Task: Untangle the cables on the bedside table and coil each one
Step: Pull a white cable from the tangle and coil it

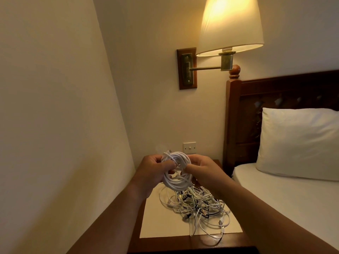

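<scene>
The left hand [151,172] and right hand [204,171] each gripped one side of a coiled white cable [176,183]. They held it upright above the bedside table [183,241], with its loop facing the camera and longer top to bottom. Beneath lay the tangle of cables [198,206], partly hidden by the right forearm, its connectors too small to identify.

Both my forearms reach forward and converge mid-frame. My left hand [153,171] is raised, fingers curled round the left side of the coil [177,182]. My right hand [203,173] is level with it, fingertips pinching the coil's right edge. The hands are close together.
</scene>
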